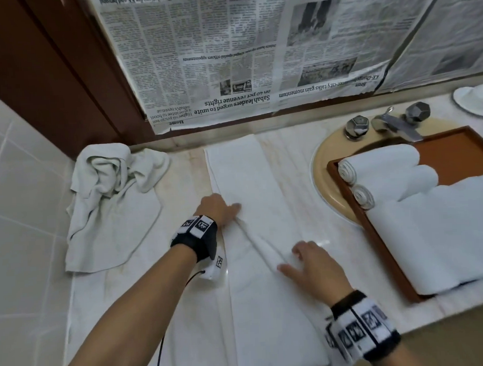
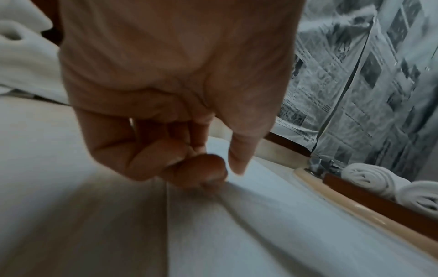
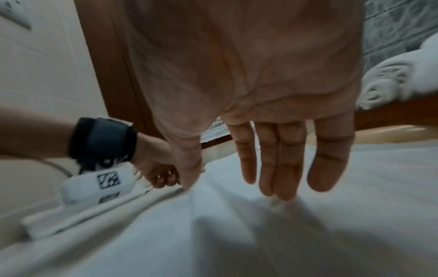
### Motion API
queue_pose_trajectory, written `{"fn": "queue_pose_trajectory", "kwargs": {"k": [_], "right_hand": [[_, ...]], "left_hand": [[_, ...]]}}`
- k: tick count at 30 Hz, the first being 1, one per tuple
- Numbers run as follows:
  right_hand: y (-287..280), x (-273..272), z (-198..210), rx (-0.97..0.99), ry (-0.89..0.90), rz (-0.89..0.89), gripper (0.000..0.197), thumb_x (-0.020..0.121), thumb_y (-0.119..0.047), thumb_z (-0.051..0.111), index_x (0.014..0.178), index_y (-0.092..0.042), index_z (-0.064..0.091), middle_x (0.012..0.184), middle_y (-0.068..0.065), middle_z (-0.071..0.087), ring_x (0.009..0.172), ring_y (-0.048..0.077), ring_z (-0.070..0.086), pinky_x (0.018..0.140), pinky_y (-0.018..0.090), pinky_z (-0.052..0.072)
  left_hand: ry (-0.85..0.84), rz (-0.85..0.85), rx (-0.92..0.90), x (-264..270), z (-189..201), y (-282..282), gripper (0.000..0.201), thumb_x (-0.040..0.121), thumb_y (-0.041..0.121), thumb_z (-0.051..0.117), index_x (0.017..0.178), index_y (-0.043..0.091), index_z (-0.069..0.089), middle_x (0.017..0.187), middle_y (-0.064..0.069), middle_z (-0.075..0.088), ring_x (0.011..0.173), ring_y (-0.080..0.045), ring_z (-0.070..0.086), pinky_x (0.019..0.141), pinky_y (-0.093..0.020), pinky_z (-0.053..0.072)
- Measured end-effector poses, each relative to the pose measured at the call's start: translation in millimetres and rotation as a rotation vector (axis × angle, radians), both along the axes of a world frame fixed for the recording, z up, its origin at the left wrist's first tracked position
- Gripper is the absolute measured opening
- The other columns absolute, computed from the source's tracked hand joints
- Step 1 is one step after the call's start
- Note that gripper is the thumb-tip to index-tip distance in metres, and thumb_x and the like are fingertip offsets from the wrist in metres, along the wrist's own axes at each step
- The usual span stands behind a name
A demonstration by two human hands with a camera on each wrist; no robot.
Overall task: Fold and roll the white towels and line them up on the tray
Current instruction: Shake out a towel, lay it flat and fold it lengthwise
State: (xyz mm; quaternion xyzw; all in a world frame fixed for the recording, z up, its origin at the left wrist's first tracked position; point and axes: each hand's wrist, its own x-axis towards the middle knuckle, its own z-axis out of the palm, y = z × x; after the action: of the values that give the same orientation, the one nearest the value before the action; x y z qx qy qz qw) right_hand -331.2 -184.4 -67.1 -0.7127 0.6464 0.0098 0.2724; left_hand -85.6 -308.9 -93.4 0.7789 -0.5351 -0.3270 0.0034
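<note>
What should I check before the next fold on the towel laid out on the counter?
1. Left hand has the towel edge: ok, fingers pinch the raised crease.
2. Right hand steadies it: ok, straight fingers rest on the cloth.
3. Towel flat: not ok, a ridge runs between the hands.
4. Room on the tray: ok, two rolls and a stack on it, bare corner at the back.
5. Crumpled towel out of the way: ok, lies apart at the left.

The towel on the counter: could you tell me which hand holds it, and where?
The left hand pinches a raised fold of the towel; the right hand lies open on it.
</note>
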Motion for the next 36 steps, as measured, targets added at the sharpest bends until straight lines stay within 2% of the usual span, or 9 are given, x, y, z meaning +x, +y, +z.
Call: {"fn": "queue_pose_trajectory", "kwargs": {"k": [4,7,11,16,19,24,28,32,36], "right_hand": [[43,-2,-5,0.034,0.187,0.032,0.035,0.095,-0.050,0.046,0.116,-0.023,0.047,0.115,-0.003,0.054,0.104,0.017,0.054,0.079,0.031,0.044],[49,2,4,-0.032,0.167,-0.015,0.023,0.098,-0.036,0.042,0.113,-0.020,0.049,0.110,-0.003,0.057,0.096,0.016,0.058,0.068,0.029,0.040],[63,7,33,-0.157,0.054,-0.013,0.010,0.097,-0.030,0.043,0.100,-0.022,0.049,0.089,-0.006,0.051,0.073,0.017,0.051,0.054,0.027,0.030],[99,59,63,-0.262,0.018,0.159,0.036,0.046,-0.028,0.084,0.058,-0.022,0.051,0.049,-0.007,0.045,0.032,0.013,0.038,0.040,0.022,0.007],[114,94,38,-0.193,0.013,0.224,0.044,0.027,-0.026,0.086,0.051,-0.021,0.050,0.043,-0.006,0.042,0.034,0.013,0.018,0.046,0.022,-0.008],[146,106,-19,0.013,0.048,0.306,0.046,0.023,-0.029,0.085,0.057,-0.022,0.056,0.046,-0.006,0.045,0.030,0.012,0.040,0.038,0.022,0.007],[161,96,-19,0.038,0.075,0.265,0.045,0.027,-0.024,0.085,0.062,-0.021,0.056,0.052,-0.006,0.047,0.034,0.013,0.042,0.037,0.024,0.013],[171,84,-11,0.007,0.051,0.164,0.054,0.027,-0.023,0.088,0.068,-0.023,0.052,0.060,-0.007,0.047,0.039,0.009,0.033,0.038,0.019,0.006],[182,89,12,0.025,-0.018,0.206,0.023,0.091,-0.023,0.052,0.112,-0.020,0.043,0.106,-0.001,0.049,0.073,0.014,0.041,0.059,0.028,0.037]], "left_hand": [[0.021,0.026,0.020,-11,1,15,0.038,0.083,0.044,0.069,0.090,0.008,0.061,0.090,-0.006,0.059,0.076,-0.024,0.059,0.065,-0.028,0.042],[0.133,0.051,-0.054,-8,3,23,0.026,0.086,0.030,0.067,0.069,0.012,0.059,0.080,-0.008,0.064,0.076,-0.026,0.059,0.062,-0.028,0.041],[0.267,0.139,-0.104,-1,5,38,0.028,0.092,0.028,0.063,0.070,0.018,0.048,0.083,-0.010,0.069,0.077,-0.028,0.064,0.065,-0.028,0.044],[0.284,0.204,-0.125,5,8,53,0.018,0.091,0.023,0.062,0.078,0.015,0.053,0.081,-0.005,0.062,0.076,-0.026,0.062,0.055,-0.026,0.048],[0.197,0.142,-0.120,11,7,58,0.015,0.088,0.022,0.059,0.077,0.014,0.053,0.081,-0.009,0.063,0.080,-0.033,0.064,0.072,-0.036,0.053],[0.214,0.139,-0.173,22,3,67,0.012,0.091,0.021,0.057,0.086,0.011,0.060,0.087,-0.010,0.068,0.087,-0.031,0.065,0.076,-0.033,0.050],[0.238,0.136,-0.276,25,-6,82,0.016,0.095,0.022,0.058,0.098,0.006,0.061,0.084,-0.005,0.063,0.080,-0.026,0.059,0.068,-0.027,0.045],[0.156,0.079,-0.228,21,-8,96,0.024,0.093,0.030,0.060,0.086,0.007,0.056,0.081,-0.006,0.059,0.077,-0.022,0.052,0.062,-0.029,0.037],[0.132,0.083,-0.230,20,-12,101,0.021,0.094,0.027,0.057,0.082,0.010,0.054,0.086,-0.010,0.061,0.090,-0.028,0.053,0.072,-0.032,0.041]]}}
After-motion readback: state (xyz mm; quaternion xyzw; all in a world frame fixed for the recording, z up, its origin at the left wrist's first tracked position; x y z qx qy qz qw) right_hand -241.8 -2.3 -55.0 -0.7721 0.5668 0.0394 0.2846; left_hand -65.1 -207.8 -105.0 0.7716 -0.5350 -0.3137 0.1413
